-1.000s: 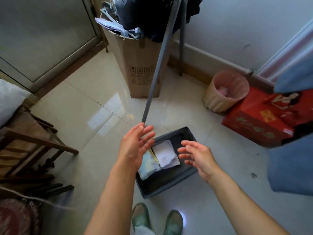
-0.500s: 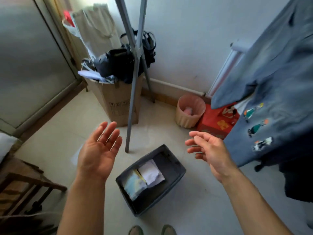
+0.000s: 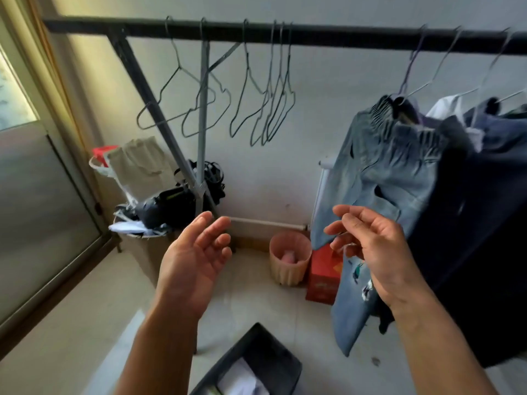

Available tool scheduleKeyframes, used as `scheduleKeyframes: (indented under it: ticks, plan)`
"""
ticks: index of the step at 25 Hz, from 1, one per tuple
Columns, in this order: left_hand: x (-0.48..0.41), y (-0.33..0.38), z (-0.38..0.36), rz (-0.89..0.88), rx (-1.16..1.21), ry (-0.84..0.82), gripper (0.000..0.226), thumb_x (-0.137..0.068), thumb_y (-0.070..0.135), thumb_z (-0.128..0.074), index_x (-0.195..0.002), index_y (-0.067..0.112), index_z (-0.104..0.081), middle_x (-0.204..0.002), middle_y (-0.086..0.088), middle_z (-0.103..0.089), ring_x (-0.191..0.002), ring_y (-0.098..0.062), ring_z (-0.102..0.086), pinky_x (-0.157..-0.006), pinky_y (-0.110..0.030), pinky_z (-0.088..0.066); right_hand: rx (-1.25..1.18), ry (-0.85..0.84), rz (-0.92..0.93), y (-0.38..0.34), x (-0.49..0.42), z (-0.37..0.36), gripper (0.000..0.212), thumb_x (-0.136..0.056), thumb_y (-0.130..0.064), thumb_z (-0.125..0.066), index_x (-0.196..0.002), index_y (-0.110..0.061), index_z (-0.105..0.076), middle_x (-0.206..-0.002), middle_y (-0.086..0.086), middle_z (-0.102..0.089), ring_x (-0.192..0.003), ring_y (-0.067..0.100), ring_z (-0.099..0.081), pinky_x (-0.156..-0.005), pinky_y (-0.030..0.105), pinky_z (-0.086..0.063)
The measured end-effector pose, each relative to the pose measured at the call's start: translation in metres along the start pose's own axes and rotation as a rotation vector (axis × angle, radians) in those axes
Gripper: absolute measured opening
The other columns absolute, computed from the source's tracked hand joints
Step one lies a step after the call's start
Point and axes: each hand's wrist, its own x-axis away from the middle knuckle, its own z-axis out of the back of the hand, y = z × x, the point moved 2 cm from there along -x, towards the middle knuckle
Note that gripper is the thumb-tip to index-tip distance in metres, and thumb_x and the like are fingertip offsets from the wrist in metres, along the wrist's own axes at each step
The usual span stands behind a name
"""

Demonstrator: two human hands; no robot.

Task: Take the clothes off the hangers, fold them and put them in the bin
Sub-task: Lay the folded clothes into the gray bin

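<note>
Room: open air between the left hand (image 3: 194, 260) and right hand (image 3: 376, 252); tiled floor (image 3: 251, 303) shows beyond the dark grey plastic bin (image 3: 273, 357) at the lower edge.

Hands: both raised, fingers loosely spread, holding nothing.

Item: light blue denim garment (image 3: 379, 178) with a gathered waistband and small coloured patches low down. It hangs on a wire hanger from the black metal rail (image 3: 313, 34), right part, behind the right hand; contact cannot be told.

Axis: near vertical, waistband up, hem down.

Adjacent: dark hanging garments (image 3: 484, 223); bare wire hangers (image 3: 248, 89) further left.
</note>
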Motion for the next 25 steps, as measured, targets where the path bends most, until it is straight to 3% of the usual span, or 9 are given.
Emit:
scheduleKeyframes:
  ticks: [4,7,8,10,11,13,17,20,25]
  plan:
    - [-0.007,-0.009,-0.036,0.010,-0.029,-0.085,0.026,-0.095,0.022,-0.050,-0.120,0.016,-0.055,-0.082,0.000,-0.073,-0.055,-0.009,-0.061,-0.050,-0.021,-0.052,0.036,0.061,0.136,-0.029,-0.014,0.024,0.015,-0.096,-0.006,-0.053,-0.099,-0.010,-0.067,-0.075,0.010,-0.070,-0.051,0.010,-0.055,-0.048,0.014,-0.042]
    - [-0.013,-0.012,-0.059,-0.022,-0.063,-0.146,0.027,-0.096,0.022,-0.049,-0.121,0.014,-0.056,-0.082,-0.002,-0.073,-0.057,-0.011,-0.061,-0.053,-0.022,-0.051,0.103,0.210,0.350,-0.069,-0.039,0.045,0.016,-0.094,-0.008,-0.056,-0.091,-0.018,-0.068,-0.074,0.003,-0.069,-0.051,0.006,-0.051,-0.049,0.015,-0.041]
    - [-0.014,-0.013,-0.065,-0.038,-0.082,-0.163,0.027,-0.097,0.021,-0.048,-0.122,0.014,-0.056,-0.083,-0.003,-0.073,-0.057,-0.011,-0.061,-0.053,-0.023,-0.051,0.215,0.302,0.454,-0.084,-0.053,0.054,0.016,-0.094,-0.010,-0.056,-0.092,-0.018,-0.069,-0.078,0.001,-0.069,-0.056,0.005,-0.053,-0.053,0.017,-0.043]
    - [-0.015,-0.016,-0.074,-0.064,-0.138,-0.181,0.027,-0.098,0.020,-0.047,-0.121,0.013,-0.058,-0.082,-0.003,-0.073,-0.058,-0.011,-0.062,-0.054,-0.024,-0.051,0.674,0.483,0.566,-0.107,-0.087,0.070,0.019,-0.094,-0.013,-0.053,-0.095,-0.015,-0.072,-0.090,0.005,-0.070,-0.071,0.013,-0.060,-0.066,0.022,-0.044]
    - [-0.015,-0.018,-0.078,-0.072,-0.166,-0.187,0.026,-0.098,0.020,-0.046,-0.120,0.013,-0.058,-0.082,-0.003,-0.073,-0.058,-0.011,-0.062,-0.055,-0.024,-0.050,0.888,0.527,0.533,-0.112,-0.103,0.076,0.020,-0.094,-0.013,-0.052,-0.091,-0.012,-0.071,-0.092,0.011,-0.070,-0.076,0.022,-0.061,-0.069,0.026,-0.044]
    - [-0.015,-0.021,-0.082,-0.080,-0.203,-0.195,0.025,-0.098,0.018,-0.046,-0.119,0.012,-0.059,-0.080,-0.004,-0.073,-0.058,-0.011,-0.062,-0.054,-0.024,-0.050,1.081,0.497,0.376,-0.111,-0.129,0.082,0.019,-0.090,-0.012,-0.052,-0.082,-0.007,-0.068,-0.088,0.017,-0.068,-0.079,0.032,-0.060,-0.070,0.032,-0.045]
    - [-0.018,-0.025,-0.082,-0.086,-0.239,-0.180,0.026,-0.097,0.017,-0.048,-0.119,0.011,-0.060,-0.081,-0.006,-0.072,-0.059,-0.013,-0.061,-0.054,-0.025,-0.049,1.063,0.440,0.246,-0.111,-0.146,0.077,0.018,-0.086,-0.010,-0.057,-0.097,-0.011,-0.072,-0.103,0.015,-0.070,-0.096,0.035,-0.063,-0.085,0.038,-0.049]
    - [-0.018,-0.024,-0.084,-0.090,-0.255,-0.171,0.025,-0.098,0.016,-0.048,-0.119,0.010,-0.060,-0.081,-0.007,-0.072,-0.060,-0.014,-0.060,-0.056,-0.027,-0.047,1.101,0.478,0.212,-0.108,-0.157,0.079,0.022,-0.088,-0.010,-0.058,-0.106,0.000,-0.063,-0.098,0.019,-0.064,-0.094,0.037,-0.061,-0.077,0.037,-0.045]
    - [-0.018,-0.023,-0.088,-0.109,-0.271,-0.156,0.025,-0.098,0.016,-0.047,-0.118,0.009,-0.061,-0.082,-0.008,-0.072,-0.061,-0.016,-0.060,-0.063,-0.032,-0.044,0.984,0.327,0.120,-0.100,-0.177,0.079,0.014,-0.089,-0.012,-0.057,-0.080,-0.002,-0.063,-0.081,0.017,-0.062,-0.079,0.032,-0.059,-0.068,0.028,-0.041]
